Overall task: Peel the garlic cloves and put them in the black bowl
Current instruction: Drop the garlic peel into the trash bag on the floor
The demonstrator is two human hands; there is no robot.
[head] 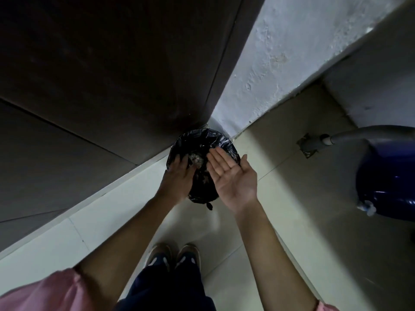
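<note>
Both hands over a lined bin in a floor corner

No writing can be read. Pale floor tiles (303, 198) meet a dark door (112, 75) and a rough white wall (280, 52). The left hand (177, 176), palm down, and the right hand (233, 173), palm up, hold nothing, fingers straight, above the black-bagged bin (202, 167) holding pale scraps. Garlic and black bowl are out of view.

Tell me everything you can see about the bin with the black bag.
The bin is small and round, lined with a glossy, crinkled black plastic bag. It stands on the pale tiled floor in the corner by a dark door and white wall. Pale scraps lie inside. Both hands hover over its opening; whether they touch it is unclear.
</note>
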